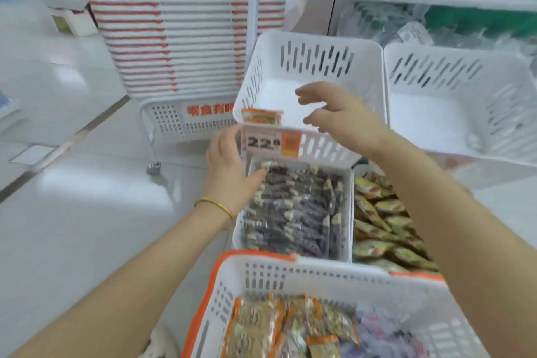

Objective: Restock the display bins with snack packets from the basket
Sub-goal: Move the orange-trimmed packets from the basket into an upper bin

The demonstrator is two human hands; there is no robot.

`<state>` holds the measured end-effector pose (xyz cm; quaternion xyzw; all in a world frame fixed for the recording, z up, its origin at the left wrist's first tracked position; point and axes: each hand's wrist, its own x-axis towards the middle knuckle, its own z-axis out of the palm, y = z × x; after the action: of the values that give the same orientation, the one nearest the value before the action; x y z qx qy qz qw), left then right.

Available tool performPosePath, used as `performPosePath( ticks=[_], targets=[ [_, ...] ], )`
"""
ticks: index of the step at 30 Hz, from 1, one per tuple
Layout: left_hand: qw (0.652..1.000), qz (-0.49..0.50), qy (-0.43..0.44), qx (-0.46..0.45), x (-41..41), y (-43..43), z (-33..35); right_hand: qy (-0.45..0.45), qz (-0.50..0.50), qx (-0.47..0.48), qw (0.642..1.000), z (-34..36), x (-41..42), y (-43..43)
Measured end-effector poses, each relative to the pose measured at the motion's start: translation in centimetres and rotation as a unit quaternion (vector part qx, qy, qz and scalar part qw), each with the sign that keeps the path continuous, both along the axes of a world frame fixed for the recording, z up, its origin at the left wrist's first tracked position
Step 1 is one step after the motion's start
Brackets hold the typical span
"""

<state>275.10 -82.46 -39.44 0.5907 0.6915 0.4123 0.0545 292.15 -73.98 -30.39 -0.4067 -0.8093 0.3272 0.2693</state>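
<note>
Left hand and right hand grips apart and empty, we judged the flat orange plastic snack packet light, slippery, best pinched edgewise.

Single view: wide-angle camera on my head, straight lines bowed toward frame edges. Faces forward and steeply down along my forearms. Close in: orange-rimmed white plastic basket cut by bottom edge, just below me. White slotted plastic display bin mid-frame, near. My left hand and right hand sit centre. Pale glossy floor fills left side.
</note>
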Motion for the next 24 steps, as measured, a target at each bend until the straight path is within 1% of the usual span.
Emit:
performPosePath(
  ticks=[2, 3, 4, 7, 9, 13, 16, 19, 22, 24],
  targets=[
    [0.998, -0.037, 0.016, -0.055, 1.6, -2.5, -0.6, 0.052, 0.003, -0.023, 0.998, -1.7, 3.0, -4.7],
    [0.994, -0.062, 0.017, -0.092, 2.6, -3.9, -1.1, 0.057, 0.009, -0.056, 0.997, -3.3, 4.5, -6.8],
    [0.987, -0.086, 0.016, -0.134, 3.5, -5.3, -1.6, 0.041, 0.013, -0.1, 0.994, -5.4, 6.0, -8.6],
    [0.957, -0.135, 0.025, -0.254, 5.8, -9.2, -3.5, -0.068, 0.001, -0.218, 0.974, -13.0, 9.8, -12.3],
    [0.938, -0.153, 0.026, -0.311, 7.0, -11.5, -4.9, -0.147, -0.015, -0.246, 0.958, -18.1, 11.3, -13.2],
    [0.913, -0.166, 0.056, -0.367, 9.1, -14.8, -7.8, -0.278, -0.038, -0.199, 0.939, -25.7, 12.2, -13.6],
    [0.904, -0.16, 0.044, -0.394, 10.3, -16.4, -9.7, -0.348, -0.029, -0.18, 0.92, -29.7, 12.8, -14.0],
    [0.894, -0.165, 0.047, -0.413, 11.2, -17.4, -10.7, -0.393, -0.027, -0.176, 0.902, -32.0, 13.2, -14.7],
    [0.888, -0.178, 0.072, -0.418, 12.0, -17.4, -10.9, -0.408, -0.047, -0.123, 0.903, -32.2, 12.9, -14.5],
    [0.888, -0.178, 0.085, -0.415, 12.4, -16.8, -10.7, -0.414, -0.037, -0.118, 0.902, -32.0, 12.7, -14.4]
  ],
)
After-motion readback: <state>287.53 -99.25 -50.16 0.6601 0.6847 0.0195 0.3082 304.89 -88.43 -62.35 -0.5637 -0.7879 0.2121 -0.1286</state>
